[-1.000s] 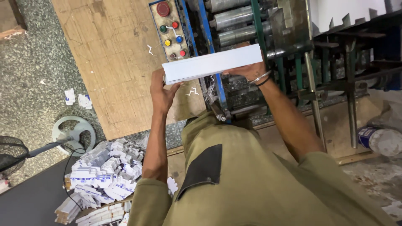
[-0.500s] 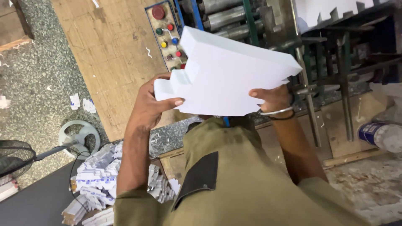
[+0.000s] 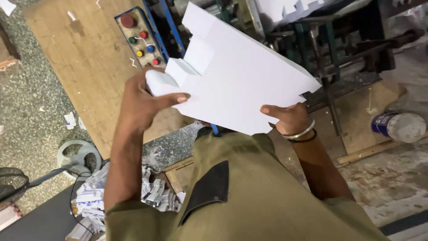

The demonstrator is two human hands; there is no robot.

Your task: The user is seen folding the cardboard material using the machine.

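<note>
The person holds a thick stack of white die-cut sheets [image 3: 240, 85] up in front of the chest, tilted, above the olive shirt [image 3: 249, 192] and in front of the machine [image 3: 321, 40]. The left hand [image 3: 142, 100] is closed over the notched corner of the stack, thumb lying flat across the top sheet; the right hand [image 3: 287, 118], with bangles at the wrist, pinches the lower edge with the thumb on top. Both grips sit near the edges — so the likeliest trouble, as a judgement, is the loose sheets fanning or sliding off the tilted pile if either thumb eases. The cut tabs could also bend under the left palm. Below lie paper scraps [image 3: 96, 198] and a fan base [image 3: 79, 154] on the floor, and the button panel [image 3: 140, 38] stands close to the stack's far corner — a swing could knock it.
</note>
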